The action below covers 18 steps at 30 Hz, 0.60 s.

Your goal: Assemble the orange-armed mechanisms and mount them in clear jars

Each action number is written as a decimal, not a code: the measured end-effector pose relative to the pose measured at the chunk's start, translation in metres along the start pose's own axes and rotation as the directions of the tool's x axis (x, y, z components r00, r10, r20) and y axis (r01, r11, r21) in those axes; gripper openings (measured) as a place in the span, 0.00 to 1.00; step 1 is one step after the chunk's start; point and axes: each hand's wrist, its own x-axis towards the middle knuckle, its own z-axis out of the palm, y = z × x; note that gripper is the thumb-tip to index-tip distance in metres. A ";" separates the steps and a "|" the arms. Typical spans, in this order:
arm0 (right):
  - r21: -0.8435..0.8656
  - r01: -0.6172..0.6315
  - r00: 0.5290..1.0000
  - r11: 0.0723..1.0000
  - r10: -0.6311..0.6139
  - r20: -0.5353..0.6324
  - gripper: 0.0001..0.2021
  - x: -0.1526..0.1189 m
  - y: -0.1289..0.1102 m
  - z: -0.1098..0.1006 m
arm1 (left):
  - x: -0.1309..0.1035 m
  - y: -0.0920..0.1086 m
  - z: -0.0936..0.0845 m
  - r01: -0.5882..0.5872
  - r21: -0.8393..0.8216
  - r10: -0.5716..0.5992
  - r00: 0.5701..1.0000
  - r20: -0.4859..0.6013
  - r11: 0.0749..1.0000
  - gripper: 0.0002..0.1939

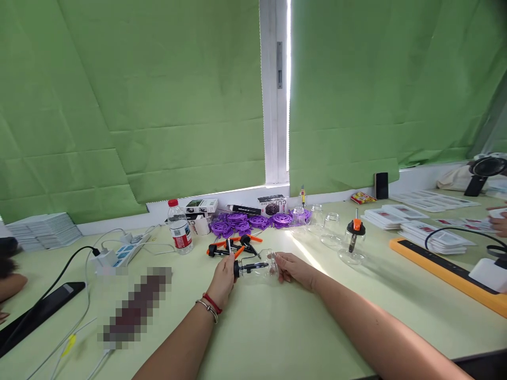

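A clear glass jar [261, 268] lies on its side in the air between my hands, just above the table. My left hand [223, 279] is closed around its black lid end, from which a metal shaft and a dark rod run into the jar. My right hand [293, 268] grips the jar's base end with bent fingers. Beyond my left hand lie several black-and-orange crank parts [237, 247]. A similar jar [352, 256] with a black lid and orange top stands upright to the right, near other open glass jars [331, 229].
Purple plastic pieces [241, 224] and small boxes [202, 206] line the back by the window. A water bottle [181, 232] stands left of them. Power strips [132, 248], cables and a black tablet-like slab [41, 311] lie left. Paper stacks [431, 235] and an orange power strip [447, 272] lie right. Other people's hands show at both edges.
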 end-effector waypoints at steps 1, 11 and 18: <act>0.001 0.006 1.000 1.000 -0.006 0.002 0.31 -0.001 -0.001 0.000 | 0.001 0.000 -0.001 0.007 -0.002 -0.007 1.000 -0.001 1.000 0.23; 0.089 0.046 0.995 0.995 -0.054 0.081 0.36 -0.007 -0.005 -0.007 | 0.001 0.002 0.000 0.017 -0.015 -0.017 1.000 -0.017 1.000 0.22; 0.011 0.059 0.997 0.998 -0.059 0.044 0.29 0.001 -0.001 -0.001 | -0.001 0.003 0.000 0.049 -0.004 -0.049 0.999 0.012 0.999 0.21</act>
